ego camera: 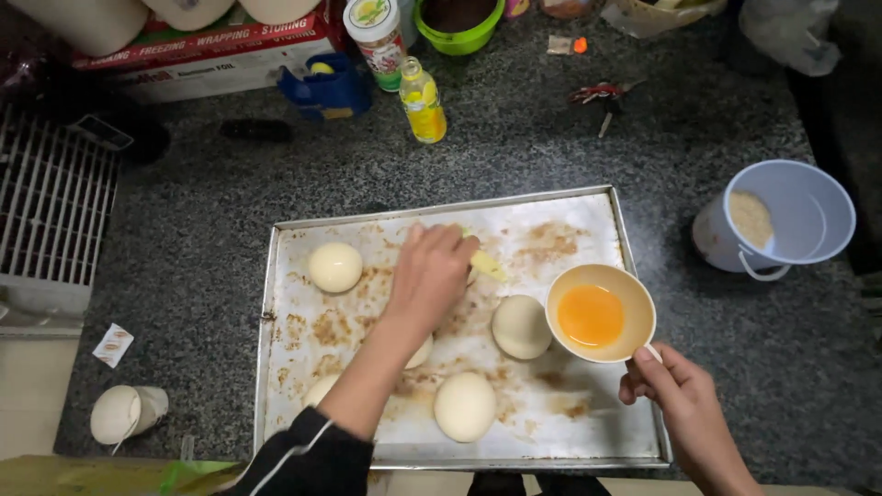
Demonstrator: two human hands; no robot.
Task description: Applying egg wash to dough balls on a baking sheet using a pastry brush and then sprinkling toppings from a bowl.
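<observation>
Head view: left hand (pixel 430 276) has its fingers (pixel 439 241) clamped on a pale yellow brush (pixel 487 266) over a dough ball mostly hidden beneath. Right hand (pixel 675 390) pinches the handle of a small bowl of beaten egg (pixel 593 315), held above the baking tray (pixel 276 303). Light, even strokes seem best, with the bowl kept level. Other dough balls (pixel 335 266) sit apart on the tray; a white bucket (pixel 790 220) stands on the surface.

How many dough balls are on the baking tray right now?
5 dough balls show on the tray: upper left, centre right, bottom middle, two partly hidden by the left arm. The left hand may hide another.
</observation>
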